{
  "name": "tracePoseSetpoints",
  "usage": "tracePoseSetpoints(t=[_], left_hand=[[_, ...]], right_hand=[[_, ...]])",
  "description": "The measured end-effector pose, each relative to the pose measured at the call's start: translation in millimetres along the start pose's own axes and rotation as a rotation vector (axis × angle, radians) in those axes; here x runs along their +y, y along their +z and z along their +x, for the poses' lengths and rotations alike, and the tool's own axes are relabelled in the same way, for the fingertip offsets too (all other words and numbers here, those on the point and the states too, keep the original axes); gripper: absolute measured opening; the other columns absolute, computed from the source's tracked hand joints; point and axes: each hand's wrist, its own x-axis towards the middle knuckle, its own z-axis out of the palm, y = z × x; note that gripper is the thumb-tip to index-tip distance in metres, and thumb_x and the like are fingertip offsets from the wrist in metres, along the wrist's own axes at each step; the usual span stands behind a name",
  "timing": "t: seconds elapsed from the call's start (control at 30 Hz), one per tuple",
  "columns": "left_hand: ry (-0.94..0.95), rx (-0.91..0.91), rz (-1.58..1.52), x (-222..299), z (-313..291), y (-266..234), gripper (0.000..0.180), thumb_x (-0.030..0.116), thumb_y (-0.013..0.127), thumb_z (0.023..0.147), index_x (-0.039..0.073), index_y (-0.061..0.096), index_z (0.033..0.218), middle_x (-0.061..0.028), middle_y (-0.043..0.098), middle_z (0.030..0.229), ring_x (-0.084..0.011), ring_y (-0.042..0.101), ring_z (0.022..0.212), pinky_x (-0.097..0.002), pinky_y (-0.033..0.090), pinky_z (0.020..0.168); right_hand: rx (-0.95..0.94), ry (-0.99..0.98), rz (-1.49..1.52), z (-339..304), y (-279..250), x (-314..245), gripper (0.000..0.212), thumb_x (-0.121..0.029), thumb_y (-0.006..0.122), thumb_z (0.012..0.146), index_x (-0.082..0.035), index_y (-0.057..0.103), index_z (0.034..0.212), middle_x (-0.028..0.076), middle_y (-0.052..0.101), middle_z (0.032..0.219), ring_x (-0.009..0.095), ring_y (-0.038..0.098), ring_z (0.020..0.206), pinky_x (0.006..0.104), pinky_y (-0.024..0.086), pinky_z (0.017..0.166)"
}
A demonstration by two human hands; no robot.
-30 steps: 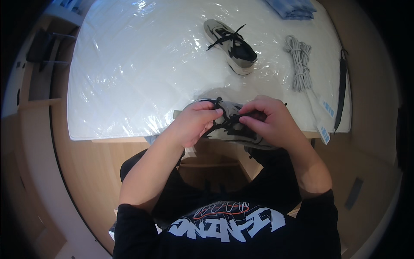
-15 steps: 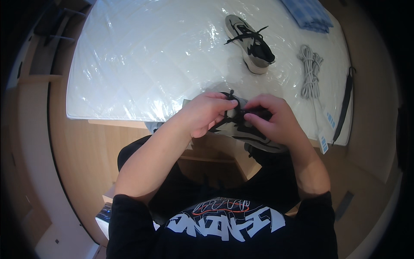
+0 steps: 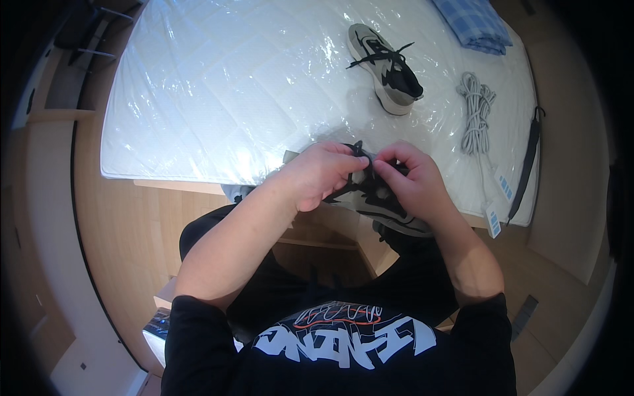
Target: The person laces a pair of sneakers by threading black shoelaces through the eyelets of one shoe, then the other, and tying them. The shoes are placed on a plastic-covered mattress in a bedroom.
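A grey and black sneaker (image 3: 383, 208) lies sideways at the near edge of the mattress, partly covered by both hands. My left hand (image 3: 323, 175) is at its left part, thumb and fingers closed on the black shoelace (image 3: 358, 146), of which a piece stands up beyond the fingertips. From the right, my right hand (image 3: 413, 178) pinches the lace close to the left fingertips; the exact strand is hidden by the fingers. The matching sneaker (image 3: 386, 69) rests farther back on the mattress, its black laces loosely crossed on top.
The white mattress (image 3: 218, 86) is wrapped in shiny clear plastic. At the right lie a bundled grey cord (image 3: 477, 115) with white tags, a black strap (image 3: 526, 165) along the edge, and a folded blue checked cloth (image 3: 472, 26). A white box (image 3: 157, 336) stands at the lower left.
My right hand's fingertips have moved slightly left and up, closing together near the left fingertips. My left hand stays almost where it was, and the view has shifted a little.
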Motion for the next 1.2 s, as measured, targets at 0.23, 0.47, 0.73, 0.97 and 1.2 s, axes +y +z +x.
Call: tracePoseSetpoints(t=[0.23,0.47,0.73,0.97,1.2], left_hand=[[-0.004,0.007,-0.015,-0.1,-0.1,-3.1,0.007,0.011,0.066,0.089,0.005,0.063,0.091,0.0006,0.061,0.078,-0.0046,0.053,0.062,-0.0176,0.042,0.053],[-0.030,-0.010,0.014,6.9,-3.3,0.1,0.008,0.011,0.066,0.090,0.006,0.061,0.086,0.0019,0.057,0.071,-0.0042,0.051,0.057,-0.0189,0.038,0.048],[-0.024,-0.012,-0.036,3.6,-0.6,-0.9,0.007,0.009,0.065,0.089,0.005,0.061,0.085,0.0002,0.058,0.069,-0.0068,0.052,0.056,-0.0203,0.040,0.048],[-0.101,-0.082,-0.069,2.7,5.7,-2.7,0.018,0.021,0.058,0.095,0.005,0.062,0.088,-0.0021,0.060,0.072,-0.0090,0.054,0.058,-0.0224,0.042,0.052],[-0.108,-0.118,0.003,9.5,0.0,7.4,0.065,0.060,0.036,0.097,0.000,0.058,0.089,-0.0033,0.053,0.073,-0.0097,0.046,0.065,-0.0235,0.034,0.058]], right_hand=[[-0.058,-0.069,-0.001,0.9,-3.6,-9.9,0.010,-0.004,0.067,0.085,0.000,0.067,0.095,0.007,0.062,0.088,0.017,0.061,0.085,0.0277,0.048,0.077],[0.024,-0.161,-0.138,0.8,-3.9,-2.0,0.014,0.000,0.068,0.082,0.000,0.068,0.095,0.008,0.064,0.090,0.018,0.063,0.085,0.0285,0.049,0.077],[0.038,0.091,0.056,-1.5,4.9,-9.1,0.013,-0.001,0.069,0.083,-0.001,0.068,0.096,0.005,0.066,0.083,0.017,0.063,0.081,0.0276,0.050,0.075],[0.084,-0.434,-0.396,-2.0,4.5,-12.9,0.017,-0.006,0.071,0.075,-0.005,0.068,0.092,0.009,0.065,0.082,0.028,0.063,0.075,0.0377,0.050,0.069],[0.030,-0.482,-0.639,0.3,14.7,-15.0,0.010,-0.007,0.068,0.071,-0.008,0.065,0.081,0.007,0.061,0.076,0.031,0.060,0.072,0.0410,0.047,0.062]])
